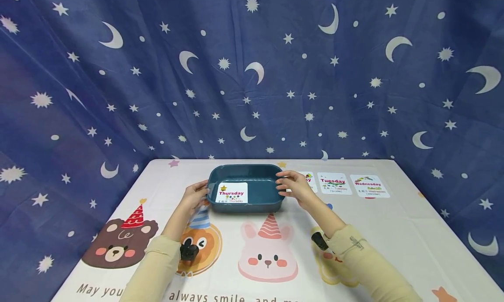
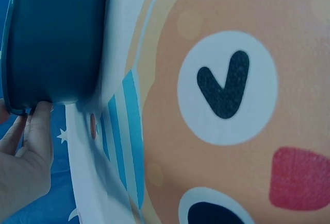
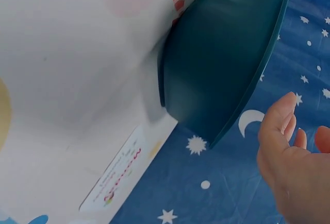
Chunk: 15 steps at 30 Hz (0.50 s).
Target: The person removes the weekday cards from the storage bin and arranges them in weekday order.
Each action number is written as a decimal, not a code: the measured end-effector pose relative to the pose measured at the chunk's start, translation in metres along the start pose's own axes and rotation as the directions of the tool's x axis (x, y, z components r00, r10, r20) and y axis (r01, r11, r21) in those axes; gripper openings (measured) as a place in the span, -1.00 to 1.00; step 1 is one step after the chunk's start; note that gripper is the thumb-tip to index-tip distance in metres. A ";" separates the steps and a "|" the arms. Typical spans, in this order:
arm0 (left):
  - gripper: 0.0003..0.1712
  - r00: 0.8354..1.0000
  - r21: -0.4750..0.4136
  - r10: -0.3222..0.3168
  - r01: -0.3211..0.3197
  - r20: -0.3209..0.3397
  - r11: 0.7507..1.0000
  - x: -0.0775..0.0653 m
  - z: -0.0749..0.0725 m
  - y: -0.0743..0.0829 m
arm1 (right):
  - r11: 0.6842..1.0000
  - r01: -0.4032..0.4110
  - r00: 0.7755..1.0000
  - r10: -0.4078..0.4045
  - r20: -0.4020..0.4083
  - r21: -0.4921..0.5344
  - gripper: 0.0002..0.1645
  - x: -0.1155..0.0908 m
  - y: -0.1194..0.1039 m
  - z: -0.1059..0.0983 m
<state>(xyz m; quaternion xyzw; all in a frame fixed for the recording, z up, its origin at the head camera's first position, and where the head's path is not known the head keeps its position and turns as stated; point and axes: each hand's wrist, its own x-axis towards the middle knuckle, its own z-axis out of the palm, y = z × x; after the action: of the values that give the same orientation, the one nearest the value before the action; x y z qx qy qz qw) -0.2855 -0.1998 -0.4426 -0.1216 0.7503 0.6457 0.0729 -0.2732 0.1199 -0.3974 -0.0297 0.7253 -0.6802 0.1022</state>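
A deep teal baking dish [image 1: 257, 201] with rounded corners is at the back middle of the table, with a white "Thursday" card [image 1: 232, 193] inside at its left. At the dish's left end my left hand [image 1: 194, 195] pinches the rim; in the left wrist view that hand's fingers [image 2: 38, 128] reach under the edge. My right hand [image 1: 297, 188] is by the right end, its fingers spread and overlapping the rim in the head view. In the right wrist view the right hand [image 3: 294, 157] shows a gap from the dish [image 3: 216, 59], its fingers loosely bent and holding nothing.
Right of the dish a row of cards lies on the tablecloth [image 1: 220, 289]: one partly behind the right hand, then a "Tuesday" card [image 1: 334, 184] and a "Wednesday" card [image 1: 369, 186]. A dark blue curtain [image 1: 252, 96] with moons and stars hangs behind the table.
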 end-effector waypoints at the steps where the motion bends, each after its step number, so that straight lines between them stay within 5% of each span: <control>1: -0.47 1.000 0.000 0.001 -0.001 -0.002 1.000 0.000 0.000 0.000 | 1.000 -0.004 1.000 0.004 0.003 -0.008 -0.61 0.001 0.000 0.002; 15: -0.47 1.000 -0.005 -0.007 0.007 -0.013 1.000 -0.001 0.001 0.000 | 0.995 -0.057 0.995 0.064 0.079 -0.087 -0.60 0.016 0.003 0.029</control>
<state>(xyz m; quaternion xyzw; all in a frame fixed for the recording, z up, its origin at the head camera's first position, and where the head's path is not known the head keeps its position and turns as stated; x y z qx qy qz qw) -0.2847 -0.1991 -0.4430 -0.1285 0.7486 0.6467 0.0700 -0.2835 0.0885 -0.4033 -0.0400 0.7492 -0.6437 0.1509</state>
